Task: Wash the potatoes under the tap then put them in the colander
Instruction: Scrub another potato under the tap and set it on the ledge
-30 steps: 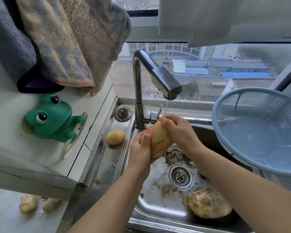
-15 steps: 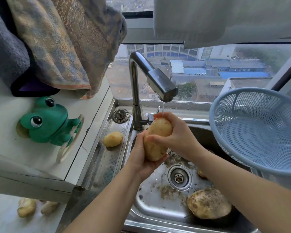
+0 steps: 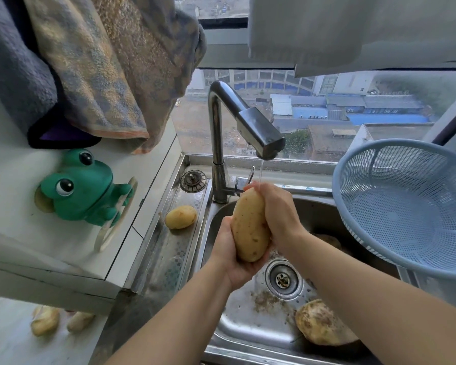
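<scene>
Head camera: a long potato (image 3: 250, 227) is held upright over the sink (image 3: 248, 327), just under the thin stream (image 3: 261, 172) from the tap (image 3: 258, 133). The left hand (image 3: 232, 262) cups its lower end, fingers curled round it, while the right hand (image 3: 277, 214) clamps its fingers over the upper right side. A blue colander (image 3: 406, 206) sits at right, a muddy potato (image 3: 324, 325) lies at the near end of the sink, a small potato (image 3: 181, 217) on the drainboard (image 3: 169, 259) at left

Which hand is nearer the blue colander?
Right. The right hand grips the potato just left of the colander; the left hand cups its bottom, farther left.
</scene>
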`<state>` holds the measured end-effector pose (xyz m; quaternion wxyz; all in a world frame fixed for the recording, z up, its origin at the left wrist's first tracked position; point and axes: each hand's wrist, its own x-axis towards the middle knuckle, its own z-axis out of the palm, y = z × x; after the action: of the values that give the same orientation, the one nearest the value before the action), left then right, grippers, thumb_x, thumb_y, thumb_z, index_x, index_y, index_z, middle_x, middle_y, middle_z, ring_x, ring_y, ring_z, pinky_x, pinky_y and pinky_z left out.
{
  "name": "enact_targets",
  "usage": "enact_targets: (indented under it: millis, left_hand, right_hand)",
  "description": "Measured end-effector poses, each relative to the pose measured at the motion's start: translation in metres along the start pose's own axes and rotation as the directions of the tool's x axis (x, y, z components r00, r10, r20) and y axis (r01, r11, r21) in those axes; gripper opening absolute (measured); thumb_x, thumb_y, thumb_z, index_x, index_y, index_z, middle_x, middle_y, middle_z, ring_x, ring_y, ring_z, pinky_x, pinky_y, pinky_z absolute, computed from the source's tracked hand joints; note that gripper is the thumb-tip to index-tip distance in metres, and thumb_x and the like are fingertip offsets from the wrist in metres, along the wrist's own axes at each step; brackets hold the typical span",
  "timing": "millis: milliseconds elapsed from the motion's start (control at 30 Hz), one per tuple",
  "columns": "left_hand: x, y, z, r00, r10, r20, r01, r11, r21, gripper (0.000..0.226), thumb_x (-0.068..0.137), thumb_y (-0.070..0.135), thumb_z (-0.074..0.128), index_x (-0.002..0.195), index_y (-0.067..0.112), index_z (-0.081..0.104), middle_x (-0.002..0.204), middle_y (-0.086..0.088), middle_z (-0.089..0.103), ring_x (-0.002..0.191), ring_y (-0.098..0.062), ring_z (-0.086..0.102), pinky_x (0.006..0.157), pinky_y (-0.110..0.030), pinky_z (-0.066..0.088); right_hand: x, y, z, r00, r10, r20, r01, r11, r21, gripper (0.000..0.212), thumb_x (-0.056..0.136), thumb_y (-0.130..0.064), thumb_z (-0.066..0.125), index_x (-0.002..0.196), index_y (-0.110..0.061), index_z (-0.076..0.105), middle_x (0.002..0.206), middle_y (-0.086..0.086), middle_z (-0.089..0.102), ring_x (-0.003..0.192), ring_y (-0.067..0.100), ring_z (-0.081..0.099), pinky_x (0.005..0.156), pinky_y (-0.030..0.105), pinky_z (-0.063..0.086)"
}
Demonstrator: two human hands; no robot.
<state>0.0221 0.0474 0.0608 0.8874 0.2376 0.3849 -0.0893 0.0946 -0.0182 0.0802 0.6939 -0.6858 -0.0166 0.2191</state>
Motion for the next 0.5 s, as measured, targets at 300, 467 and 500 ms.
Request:
enact_targets:
  millis: [300, 467, 500]
  left_hand:
    - [0.000, 0.010, -0.013, 1.000, 0.006, -0.009, -0.005, 0.996, 0.090, 0.046, 0.087, 0.050, 0.051, 0.101, 0.007, 0.062, 0.077, -0.014, 0.066, 0.071, -0.024, 0.063, 0.054, -0.032, 0.059]
    - [-0.001, 0.014, -0.015, 0.997, -0.075, -0.010, 0.076, 0.991, 0.113, 0.055, 0.088, 0.055, 0.048, 0.098, 0.004, 0.063, 0.073, -0.015, 0.067, 0.062, -0.025, 0.063, 0.049, -0.029, 0.057]
    - [0.000, 0.014, -0.015, 0.995, -0.104, -0.001, 0.104, 0.988, 0.113, 0.056, 0.087, 0.057, 0.048, 0.098, 0.004, 0.064, 0.073, -0.015, 0.067, 0.060, -0.024, 0.064, 0.048, -0.029, 0.057]
  right_hand:
    - [0.016, -0.004, -0.030, 0.935, 0.177, 0.306, -0.237, 0.957, 0.168, 0.023, 0.100, -0.014, 0.045, 0.112, -0.012, 0.063, 0.107, 0.010, 0.071, 0.099, 0.027, 0.061, 0.089, 0.039, 0.047]
    - [0.002, -0.011, -0.026, 0.937, -0.003, 0.348, 0.100, 0.961, -0.260, 0.029, 0.094, -0.044, 0.052, 0.109, -0.025, 0.068, 0.107, -0.002, 0.066, 0.099, 0.015, 0.061, 0.089, 0.036, 0.051]
    - [0.001, -0.011, -0.023, 0.930, -0.015, 0.366, 0.119, 0.957, -0.265, 0.035, 0.088, -0.050, 0.055, 0.110, -0.025, 0.069, 0.107, -0.003, 0.067, 0.100, 0.015, 0.062, 0.089, 0.035, 0.052]
